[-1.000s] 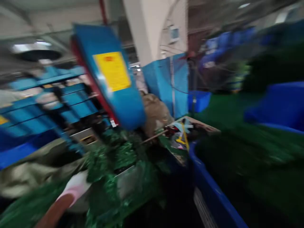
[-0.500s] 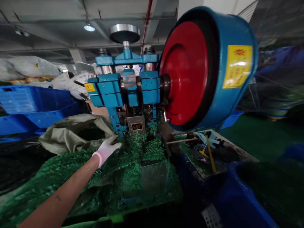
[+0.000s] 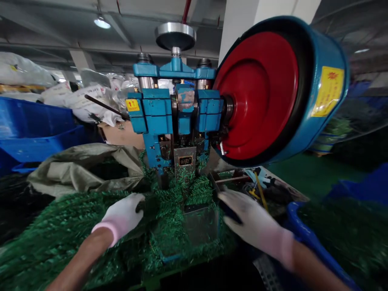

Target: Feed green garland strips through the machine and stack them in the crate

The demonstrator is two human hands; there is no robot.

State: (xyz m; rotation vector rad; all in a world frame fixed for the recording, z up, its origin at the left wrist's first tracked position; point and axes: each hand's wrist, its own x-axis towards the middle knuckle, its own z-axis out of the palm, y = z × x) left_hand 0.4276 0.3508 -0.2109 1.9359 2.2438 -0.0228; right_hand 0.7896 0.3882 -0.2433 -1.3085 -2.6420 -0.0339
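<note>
Artificial pine garland [image 3: 60, 220] lies heaped in front of the blue press [image 3: 157, 113], its green needles running in under the press head and around a steel plate [image 3: 200, 224]. Your left hand [image 3: 121, 216], in a white glove with a pink cuff, rests on the garland left of that plate, its fingers [image 3: 136, 204] loosely spread and clenched on nothing you can see. Your right hand [image 3: 257, 224], gloved the same, sits right of the plate, its fingers [image 3: 233, 200] curved over a dark strip [image 3: 228, 210]. Blur hides whether they grip it, so you cannot tell.

On the press's right side turns out a red flywheel [image 3: 257, 93] in a blue housing bearing a yellow label [image 3: 329, 91], and a steel handwheel [image 3: 175, 35] tops the press. Right of the press lie a tray of tools [image 3: 281, 186] and a blue crate [image 3: 306, 226] filled with more garland. Left of it sit a crumpled woven sack [image 3: 81, 169], blue crates [image 3: 36, 121] and white sacks [image 3: 91, 107].
</note>
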